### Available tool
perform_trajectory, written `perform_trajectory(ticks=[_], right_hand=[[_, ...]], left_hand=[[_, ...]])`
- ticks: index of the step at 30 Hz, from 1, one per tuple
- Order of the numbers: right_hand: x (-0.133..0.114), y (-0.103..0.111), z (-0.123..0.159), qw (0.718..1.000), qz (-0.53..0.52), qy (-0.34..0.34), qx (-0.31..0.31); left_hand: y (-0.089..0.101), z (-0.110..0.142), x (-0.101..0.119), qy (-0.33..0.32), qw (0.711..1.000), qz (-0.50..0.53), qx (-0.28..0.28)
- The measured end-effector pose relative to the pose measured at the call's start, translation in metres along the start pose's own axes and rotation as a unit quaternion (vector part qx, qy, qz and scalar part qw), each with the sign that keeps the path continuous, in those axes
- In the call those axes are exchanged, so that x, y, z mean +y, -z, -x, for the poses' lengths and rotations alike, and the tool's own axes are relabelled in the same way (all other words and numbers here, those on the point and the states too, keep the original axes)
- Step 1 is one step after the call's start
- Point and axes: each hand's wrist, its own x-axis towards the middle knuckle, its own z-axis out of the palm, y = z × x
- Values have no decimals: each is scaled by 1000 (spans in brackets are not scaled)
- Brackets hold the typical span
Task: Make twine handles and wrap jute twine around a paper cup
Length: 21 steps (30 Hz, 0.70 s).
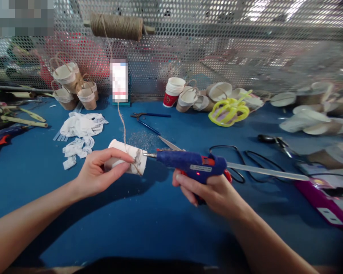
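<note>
My left hand (103, 169) is closed around a white paper cup (141, 161) lying on its side, thumb and forefinger pressing twine (123, 123) against it. The twine runs up toward a spool (116, 26) hung on the mesh. In my right hand (211, 190) is a blue glue gun (183, 160), its metal nozzle at the cup's side near the end of the twine; whether it touches, I cannot tell. A clear glue stick (268, 171) juts from the gun's back, and a small red light shows on its body.
White lace scraps (81, 125) lie left, below twine-handled cups (67, 76). Pliers (150, 120) and a scissor blade (170, 143) lie ahead. Behind them stand stacked cups (174, 91) and a yellow-green looped piece (228, 112). A black cable and purple power strip (316, 201) are at right.
</note>
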Motion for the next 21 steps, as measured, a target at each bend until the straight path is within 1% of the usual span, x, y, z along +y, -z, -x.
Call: perform_trajectory(ticks=[3,8,12,16,21], right_hand=[[-1,0,0,1000,0,-1,-3],[0,-1,3,999,-13,-10,-35],[1,0,2,1000,-22,-1,-20],[2,1,0,1000,-17,-4,-13],[3,1,2,999,-17,8,-39]], left_hand=[[0,0,-1,-14,1000,-11,-9],[0,0,-2,-20,1000,4,-2],[0,1,-3,-26,999,17,-10],[1,1,-2,-15,1000,18,-15],[1,0,-2,7,999,33,11]])
